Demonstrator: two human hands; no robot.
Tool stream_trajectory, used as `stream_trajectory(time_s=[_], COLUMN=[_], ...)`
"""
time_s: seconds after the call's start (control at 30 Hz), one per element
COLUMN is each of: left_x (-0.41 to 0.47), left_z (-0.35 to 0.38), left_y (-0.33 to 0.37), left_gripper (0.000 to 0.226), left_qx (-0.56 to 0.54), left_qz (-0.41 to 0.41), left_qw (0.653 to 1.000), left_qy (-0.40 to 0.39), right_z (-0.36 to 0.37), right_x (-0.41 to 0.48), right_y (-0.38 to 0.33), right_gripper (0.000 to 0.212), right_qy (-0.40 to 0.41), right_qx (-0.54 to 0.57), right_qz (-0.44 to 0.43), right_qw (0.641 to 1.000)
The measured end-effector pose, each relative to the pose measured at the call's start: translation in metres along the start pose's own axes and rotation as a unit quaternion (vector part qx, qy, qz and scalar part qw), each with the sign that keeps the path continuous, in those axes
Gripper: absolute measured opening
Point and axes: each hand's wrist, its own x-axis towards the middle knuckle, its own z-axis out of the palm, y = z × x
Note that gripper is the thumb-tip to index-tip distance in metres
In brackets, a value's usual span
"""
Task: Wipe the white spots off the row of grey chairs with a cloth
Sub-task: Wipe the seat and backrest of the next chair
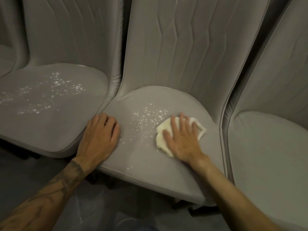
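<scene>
A row of grey upholstered chairs fills the view. The middle chair (146, 157) has white spots (146, 119) scattered over the centre of its seat. My right hand (181, 139) presses flat, fingers spread, on a crumpled cream cloth (162, 129) lying on the right part of that seat, just right of the spots. My left hand (100, 135) rests on the seat's left edge, fingers slightly bent, holding nothing. The left chair (50, 130) carries a wider patch of white spots (55, 90) on its seat.
A third grey chair (270, 147) stands to the right, its seat showing no spots. Tall padded backrests (183, 47) rise behind the seats. A dark floor (50, 172) lies below the seat fronts.
</scene>
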Motion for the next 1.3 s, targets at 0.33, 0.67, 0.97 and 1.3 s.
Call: stream_trajectory(time_s=[0.33,0.67,0.97,1.3], left_x=[0.0,0.0,-0.001,0.001], left_z=[0.003,0.005,0.008,0.004], left_y=[-0.003,-0.004,-0.005,-0.001], left_gripper=[0.014,0.012,0.01,0.014], left_qx=[-0.014,-0.002,0.005,-0.001], left_qz=[0.006,0.013,0.024,-0.008], left_qw=[1.0,1.0,1.0,1.0], left_qy=[0.006,0.009,0.017,-0.004], right_z=[-0.017,-0.027,-0.009,-0.017], right_x=[0.037,0.006,0.02,0.053], right_y=[0.037,0.054,0.024,0.022], right_gripper=[0.065,0.082,0.053,0.058], right_qy=[0.019,0.03,0.054,0.018], right_qx=[-0.044,-0.099,-0.026,-0.062], right_qz=[0.06,-0.006,-0.078,0.012], right_qw=[0.997,0.995,0.995,0.998])
